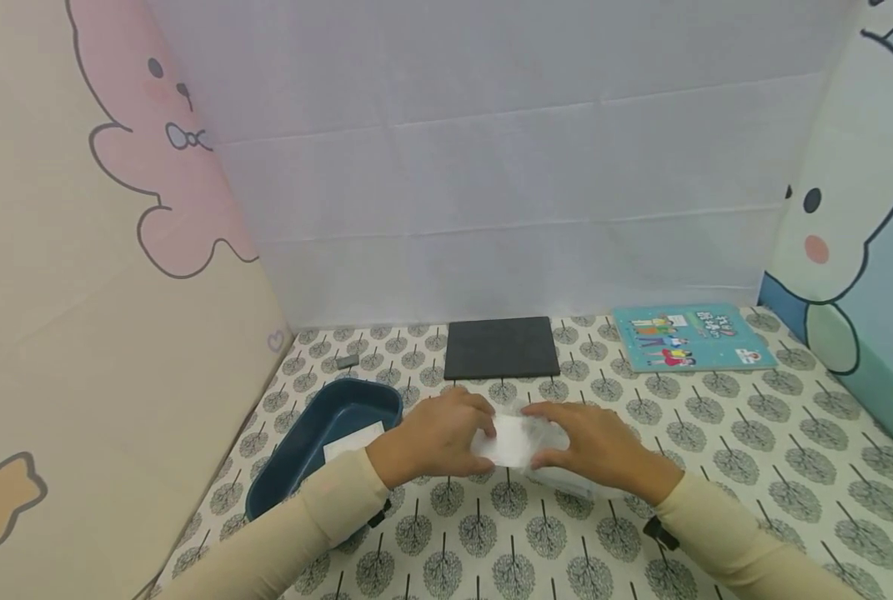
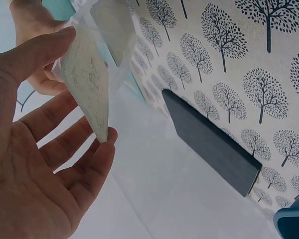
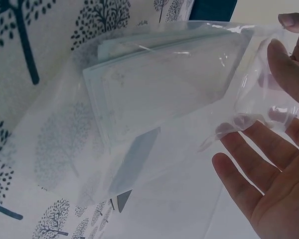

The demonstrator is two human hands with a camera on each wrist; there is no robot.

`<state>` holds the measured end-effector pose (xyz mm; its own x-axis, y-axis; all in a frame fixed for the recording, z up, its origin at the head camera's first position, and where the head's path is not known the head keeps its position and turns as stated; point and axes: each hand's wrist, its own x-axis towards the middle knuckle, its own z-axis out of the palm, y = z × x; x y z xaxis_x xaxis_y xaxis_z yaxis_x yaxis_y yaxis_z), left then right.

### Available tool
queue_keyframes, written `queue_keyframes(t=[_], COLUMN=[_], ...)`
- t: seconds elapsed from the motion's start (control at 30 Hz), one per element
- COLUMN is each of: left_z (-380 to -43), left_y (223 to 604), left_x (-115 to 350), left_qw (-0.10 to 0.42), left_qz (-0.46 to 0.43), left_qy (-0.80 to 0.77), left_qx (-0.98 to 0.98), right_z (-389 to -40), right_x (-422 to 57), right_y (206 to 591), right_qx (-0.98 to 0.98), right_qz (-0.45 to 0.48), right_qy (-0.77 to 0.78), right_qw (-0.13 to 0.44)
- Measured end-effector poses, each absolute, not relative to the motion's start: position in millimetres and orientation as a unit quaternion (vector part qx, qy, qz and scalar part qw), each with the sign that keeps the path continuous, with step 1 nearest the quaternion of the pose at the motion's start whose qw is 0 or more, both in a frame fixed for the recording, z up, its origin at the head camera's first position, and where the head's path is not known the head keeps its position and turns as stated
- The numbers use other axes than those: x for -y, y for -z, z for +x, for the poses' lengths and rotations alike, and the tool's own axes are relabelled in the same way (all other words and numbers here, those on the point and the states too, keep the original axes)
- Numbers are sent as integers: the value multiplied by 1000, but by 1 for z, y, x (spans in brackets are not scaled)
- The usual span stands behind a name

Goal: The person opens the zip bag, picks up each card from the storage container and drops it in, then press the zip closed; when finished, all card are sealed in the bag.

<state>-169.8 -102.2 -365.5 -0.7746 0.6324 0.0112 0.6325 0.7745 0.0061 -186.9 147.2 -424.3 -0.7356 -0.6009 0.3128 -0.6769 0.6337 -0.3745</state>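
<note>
My left hand (image 1: 434, 435) pinches a pale, flat card (image 2: 87, 77) between thumb and fingertips; faint line markings show on its face. The card's far end is at the mouth of a clear plastic bag (image 3: 60, 119). With thumb and fingers, my right hand (image 1: 599, 443) grips the bag near its opening. Inside the bag, several pale rectangular cards (image 3: 164, 79) lie in a stack, seen through the plastic in the right wrist view. Both hands face each other above the tree-patterned tablecloth (image 1: 509, 575).
A dark blue tray (image 1: 284, 454) stands at the left, beneath my left forearm, with a white flat piece (image 1: 356, 440) in it. Behind the hands lies a black flat panel (image 1: 502, 348). A turquoise book (image 1: 694, 337) lies back right, and a small grey block (image 1: 347, 362) back left.
</note>
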Motion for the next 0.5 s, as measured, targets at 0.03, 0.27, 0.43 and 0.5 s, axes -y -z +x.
queue_keyframes(t=[0.03, 0.27, 0.43, 0.5], left_z=[-170, -170, -170, -169], left_y=[366, 371, 371, 370], left_x=[101, 95, 99, 103], left_qw=[3, -16, 26, 40], left_qz=[-337, -347, -385, -389], left_qy=[7, 31, 27, 29], left_qx=[941, 937, 922, 920], right_z=[-187, -187, -188, -188], right_x=[-147, -147, -148, -149], right_y=[425, 426, 425, 425], right_qx=[901, 899, 897, 896], right_qz=[355, 360, 366, 367], right_qy=[-239, -235, -229, -231], right_qw=[79, 83, 91, 95])
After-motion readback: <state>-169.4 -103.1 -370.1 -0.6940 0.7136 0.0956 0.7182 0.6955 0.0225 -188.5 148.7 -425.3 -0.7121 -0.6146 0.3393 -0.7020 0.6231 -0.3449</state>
